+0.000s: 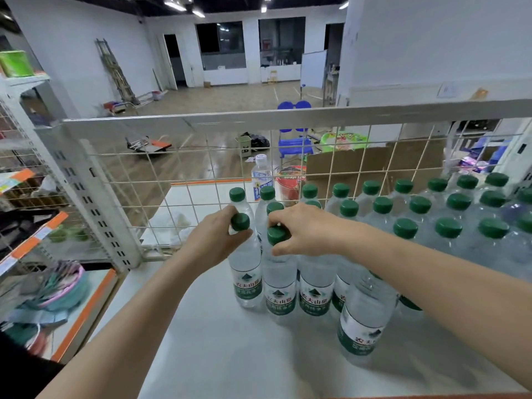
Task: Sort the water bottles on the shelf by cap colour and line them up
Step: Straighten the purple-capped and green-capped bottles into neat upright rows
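Note:
Several clear water bottles with green caps stand in rows on the white shelf (218, 349). My left hand (214, 243) grips the neck of the leftmost front bottle (246, 280), just under its green cap. My right hand (302, 230) pinches the neck of the bottle beside it (280, 289), fingers curled round its green cap. More green-capped bottles (447, 228) fill the shelf to the right. One green-labelled bottle (361, 318) stands nearer the front, partly hidden under my right forearm. A bottle with a white cap (261, 174) stands behind the wire mesh.
A white wire-mesh back panel (178, 174) with a metal top rail closes the shelf's far side. A perforated upright post (95, 197) stands at the left. Orange-edged shelves with goods lie to the left. A red cup and cardboard boxes sit behind the mesh.

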The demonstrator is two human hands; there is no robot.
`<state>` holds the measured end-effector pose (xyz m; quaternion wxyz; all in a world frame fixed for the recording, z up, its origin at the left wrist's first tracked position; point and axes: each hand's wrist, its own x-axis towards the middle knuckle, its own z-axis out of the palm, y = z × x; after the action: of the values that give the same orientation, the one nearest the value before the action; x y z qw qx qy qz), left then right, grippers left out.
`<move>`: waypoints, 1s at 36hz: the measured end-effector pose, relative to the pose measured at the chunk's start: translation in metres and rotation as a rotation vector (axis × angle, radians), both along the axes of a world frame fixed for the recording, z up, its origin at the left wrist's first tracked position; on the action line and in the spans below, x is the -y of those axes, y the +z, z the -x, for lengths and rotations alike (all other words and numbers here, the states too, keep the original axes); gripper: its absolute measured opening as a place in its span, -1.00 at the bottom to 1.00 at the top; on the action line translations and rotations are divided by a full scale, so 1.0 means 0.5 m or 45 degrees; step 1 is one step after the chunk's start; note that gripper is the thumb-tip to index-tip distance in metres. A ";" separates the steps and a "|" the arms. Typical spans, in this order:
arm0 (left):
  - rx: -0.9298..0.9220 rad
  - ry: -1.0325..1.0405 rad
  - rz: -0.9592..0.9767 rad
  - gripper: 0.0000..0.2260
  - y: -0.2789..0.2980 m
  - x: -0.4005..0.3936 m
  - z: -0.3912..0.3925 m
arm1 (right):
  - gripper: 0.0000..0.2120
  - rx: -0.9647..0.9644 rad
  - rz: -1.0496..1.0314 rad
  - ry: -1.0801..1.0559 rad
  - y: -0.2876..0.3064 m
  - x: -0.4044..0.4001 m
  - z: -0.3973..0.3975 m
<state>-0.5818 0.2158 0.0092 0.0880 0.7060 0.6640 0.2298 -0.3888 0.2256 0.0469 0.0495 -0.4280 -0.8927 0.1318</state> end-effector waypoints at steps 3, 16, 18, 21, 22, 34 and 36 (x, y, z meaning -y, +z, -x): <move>0.032 -0.002 -0.002 -0.77 -0.003 -0.004 0.012 | -0.75 0.035 0.012 0.013 0.004 -0.001 -0.006; 0.115 0.071 0.010 -0.74 -0.012 -0.030 0.019 | -0.76 0.107 -0.034 -0.014 0.011 0.004 -0.010; 0.105 0.032 0.045 -0.73 -0.008 -0.032 0.014 | -0.77 0.101 -0.022 -0.021 0.013 0.004 -0.015; 0.091 -0.007 0.080 -0.70 -0.003 -0.031 0.004 | -0.75 0.101 -0.028 -0.025 0.014 0.005 -0.015; 0.083 -0.010 0.085 -0.69 0.000 -0.031 0.001 | -0.72 0.102 -0.032 -0.031 0.014 0.006 -0.013; 0.228 0.115 0.068 -0.60 -0.020 -0.023 0.002 | -0.55 -0.006 0.117 -0.116 0.025 0.019 -0.025; 0.228 0.162 0.047 -0.53 -0.018 -0.018 0.002 | -0.56 -0.050 0.137 -0.138 0.039 0.020 -0.034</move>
<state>-0.5828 0.2249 0.0004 0.1452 0.6373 0.7010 0.2851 -0.3717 0.2159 0.0665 0.0511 -0.4752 -0.8587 0.1850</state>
